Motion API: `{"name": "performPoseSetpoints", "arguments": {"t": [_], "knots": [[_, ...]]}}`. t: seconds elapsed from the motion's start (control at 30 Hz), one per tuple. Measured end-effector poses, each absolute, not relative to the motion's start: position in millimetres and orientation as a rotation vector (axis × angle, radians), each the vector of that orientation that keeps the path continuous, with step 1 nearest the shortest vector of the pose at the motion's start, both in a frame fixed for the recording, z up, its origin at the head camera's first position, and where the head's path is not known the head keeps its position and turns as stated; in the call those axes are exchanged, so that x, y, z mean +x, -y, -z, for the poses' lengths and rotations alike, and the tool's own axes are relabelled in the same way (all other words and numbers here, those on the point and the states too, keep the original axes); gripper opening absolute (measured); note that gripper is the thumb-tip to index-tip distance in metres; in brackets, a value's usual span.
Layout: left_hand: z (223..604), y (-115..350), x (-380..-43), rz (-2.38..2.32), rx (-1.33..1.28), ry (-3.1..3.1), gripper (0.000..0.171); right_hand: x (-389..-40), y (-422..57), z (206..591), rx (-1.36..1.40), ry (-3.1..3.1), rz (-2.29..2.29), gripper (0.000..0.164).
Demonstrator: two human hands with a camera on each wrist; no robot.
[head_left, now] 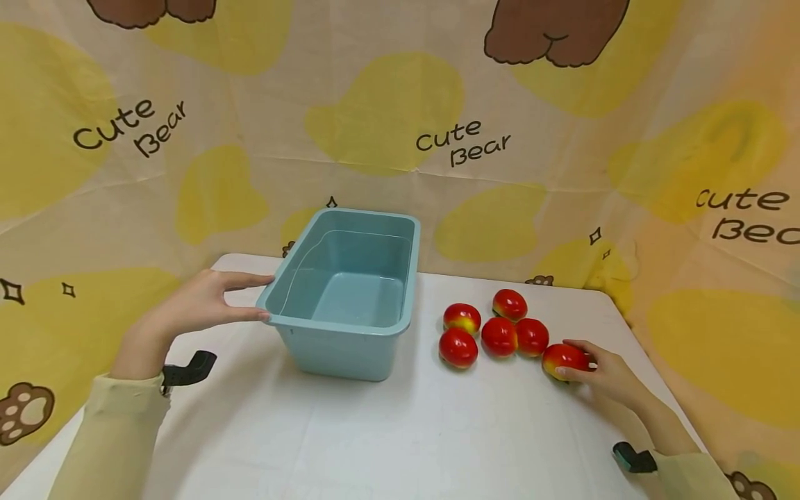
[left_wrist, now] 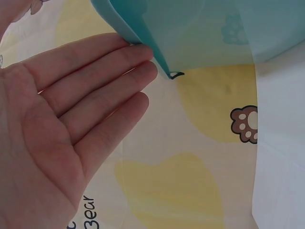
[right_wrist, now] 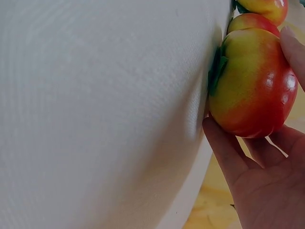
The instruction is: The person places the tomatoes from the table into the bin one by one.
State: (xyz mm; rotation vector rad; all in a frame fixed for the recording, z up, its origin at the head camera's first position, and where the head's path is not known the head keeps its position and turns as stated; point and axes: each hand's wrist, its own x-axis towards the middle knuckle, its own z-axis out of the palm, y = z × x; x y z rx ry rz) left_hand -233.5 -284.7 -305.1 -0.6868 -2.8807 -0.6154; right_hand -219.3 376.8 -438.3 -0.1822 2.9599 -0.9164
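Note:
A light blue plastic bin [head_left: 346, 326] stands on the table, its inside bare. My left hand [head_left: 203, 302] is at the bin's left rim, thumb and fingers spread apart and touching the edge. In the left wrist view its fingers [left_wrist: 102, 83] are straight against the rim [left_wrist: 126, 28]. On the right, my right hand [head_left: 603, 375] grips a glossy red-and-yellow tomato-like fruit [head_left: 562, 359], which sits on the table. The right wrist view shows the thumb and fingers on opposite sides of this fruit [right_wrist: 257, 86], with green leaves at one end.
Several similar red fruits [head_left: 500, 337] lie in a loose group between the bin and my right hand. The white table [head_left: 400, 444] ends at a hanging yellow-patterned cloth [head_left: 375, 104] behind and at both sides.

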Motion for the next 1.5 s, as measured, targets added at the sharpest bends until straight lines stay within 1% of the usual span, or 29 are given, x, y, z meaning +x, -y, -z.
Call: {"name": "performPoseSetpoints", "arguments": {"t": [0.8,1.5], "knots": [[305.1,283.7,-232.4,0.619,-0.674,2.892,0.064,-220.4,-378.4,434.3,-0.197,-2.961,0.919,0.065],[305.6,283.9,-232.8,0.650,-0.676,2.890,0.063,-215.9,-376.3,411.4,-0.253,-2.996,0.938,0.064]]}}
